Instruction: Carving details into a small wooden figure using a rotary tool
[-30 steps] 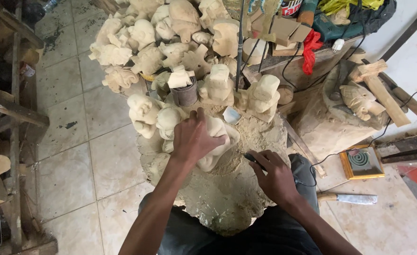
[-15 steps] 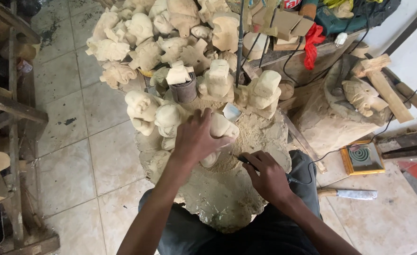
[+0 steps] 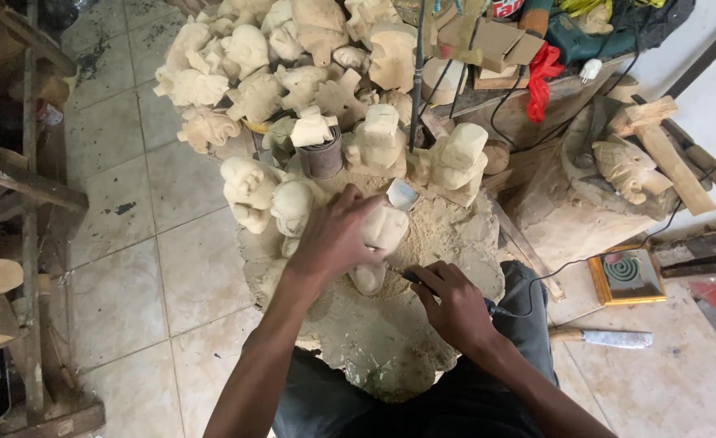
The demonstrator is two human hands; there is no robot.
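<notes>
**Carving a pale wooden figure on a stump block**

Nearest, the right hand has its grip clamped on a thin dark rotary tool, whose tip meets the low end of the pale wooden figure. A black cord runs off to the right from it. The left hand lies over the figure, grip clamped on it, pressing it down on the dust-covered stump block that serves as the table. The figure sits near the block's middle.

Just beyond the left hand's fingers stands a small white cup; what it holds cannot be told. Farther left, a dark round tin holds a pale wood block that sticks out of the top. Farther still, a heap of unfinished carvings is stacked up.

On the floor at the right lie a knife and a yellow-framed tray with a green coil in it.
</notes>
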